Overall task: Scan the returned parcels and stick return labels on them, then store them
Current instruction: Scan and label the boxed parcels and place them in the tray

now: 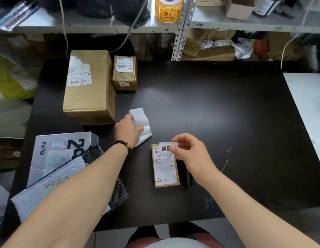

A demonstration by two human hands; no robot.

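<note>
Brown cardboard parcel [165,174] lies on the black surface [227,122] as the right grip [189,151] pinches a white return label [164,148] over its top end, fingers hiding the last character. Left grip [128,130] holds a folded label strip [140,120]; a dark object [188,178] beside the parcel is half hidden, indistinct.
</note>
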